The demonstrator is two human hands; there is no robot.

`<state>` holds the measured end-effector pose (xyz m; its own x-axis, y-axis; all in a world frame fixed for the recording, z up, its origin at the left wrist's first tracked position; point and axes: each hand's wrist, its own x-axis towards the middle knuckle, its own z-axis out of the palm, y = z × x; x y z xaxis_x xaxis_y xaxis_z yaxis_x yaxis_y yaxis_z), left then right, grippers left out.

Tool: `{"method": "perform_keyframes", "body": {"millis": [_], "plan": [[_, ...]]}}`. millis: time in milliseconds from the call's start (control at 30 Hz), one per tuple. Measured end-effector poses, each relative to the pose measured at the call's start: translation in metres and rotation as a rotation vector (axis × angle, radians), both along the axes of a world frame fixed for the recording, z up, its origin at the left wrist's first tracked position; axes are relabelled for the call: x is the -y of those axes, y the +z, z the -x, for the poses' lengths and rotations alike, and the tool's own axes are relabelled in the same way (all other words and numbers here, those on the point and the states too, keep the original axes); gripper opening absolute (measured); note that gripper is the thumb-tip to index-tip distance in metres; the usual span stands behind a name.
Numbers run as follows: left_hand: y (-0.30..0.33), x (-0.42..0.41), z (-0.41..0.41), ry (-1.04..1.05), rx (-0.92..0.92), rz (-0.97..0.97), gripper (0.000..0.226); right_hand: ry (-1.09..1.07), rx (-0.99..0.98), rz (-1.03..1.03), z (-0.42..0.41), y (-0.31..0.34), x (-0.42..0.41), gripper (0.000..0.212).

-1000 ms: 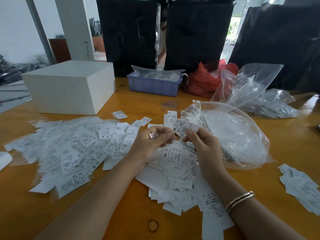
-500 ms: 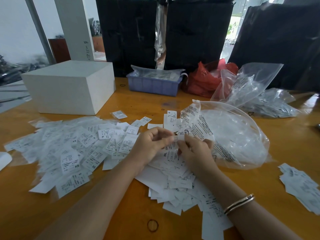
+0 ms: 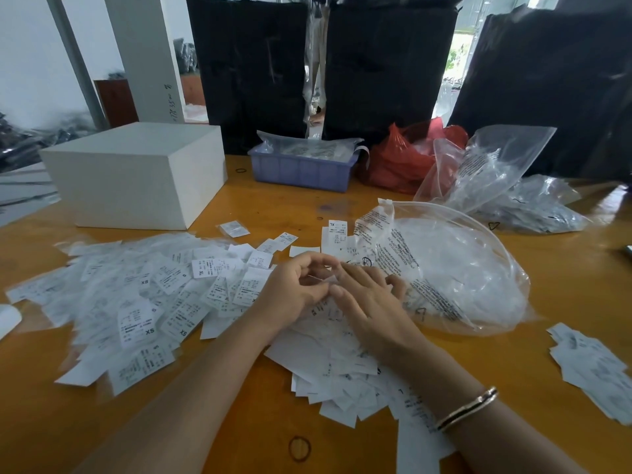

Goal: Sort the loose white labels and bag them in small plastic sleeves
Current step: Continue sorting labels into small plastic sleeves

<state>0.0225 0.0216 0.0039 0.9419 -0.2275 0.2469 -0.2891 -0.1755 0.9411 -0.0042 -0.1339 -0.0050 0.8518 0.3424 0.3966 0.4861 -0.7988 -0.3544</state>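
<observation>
Both hands meet above heap of loose labels (image 3: 328, 367) mid-surface (image 3: 564, 295). Left hand (image 3: 294, 289) fingers curled, seemingly pinching thin clear sleeve; blurred, contents unreadable. Right hand (image 3: 372, 302) lies flat, fingers straight, pressing on heap. Risk: static-prone film and slippery paper could let sizes mix, or sweep of forearm could scatter unsorted heap into bagged labels (image 3: 136, 302) at left. Labels small, white, rectangular, printed XS, S, XL. Large clear bag (image 3: 444, 268) of empty sleeves sits just right.
</observation>
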Motion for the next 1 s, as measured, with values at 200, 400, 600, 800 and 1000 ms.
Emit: {"method": "perform_keyframes", "body": {"millis": [200, 400, 600, 800, 1000], "plan": [[-0.001, -0.007, -0.005, 0.232, 0.099, -0.037, 0.024, -0.414, 0.296, -0.187, -0.015, 0.008, 0.031, 0.050], [-0.009, -0.020, -0.015, 0.581, 0.237, -0.451, 0.035, -0.767, -0.161, 0.035, -0.033, -0.004, 0.073, 0.034], [-0.013, -0.024, -0.016, 0.703, 0.303, -0.797, 0.034, -0.764, -0.076, 0.056, -0.037, -0.005, 0.073, 0.030], [-0.014, -0.012, -0.014, 0.590, 0.338, -0.753, 0.027, -0.775, 0.015, -0.198, -0.039, -0.002, 0.075, 0.028], [-0.017, -0.002, -0.009, 0.345, 0.405, -0.699, 0.021, -0.791, -0.083, -0.184, -0.039, -0.003, 0.075, 0.031]]}}
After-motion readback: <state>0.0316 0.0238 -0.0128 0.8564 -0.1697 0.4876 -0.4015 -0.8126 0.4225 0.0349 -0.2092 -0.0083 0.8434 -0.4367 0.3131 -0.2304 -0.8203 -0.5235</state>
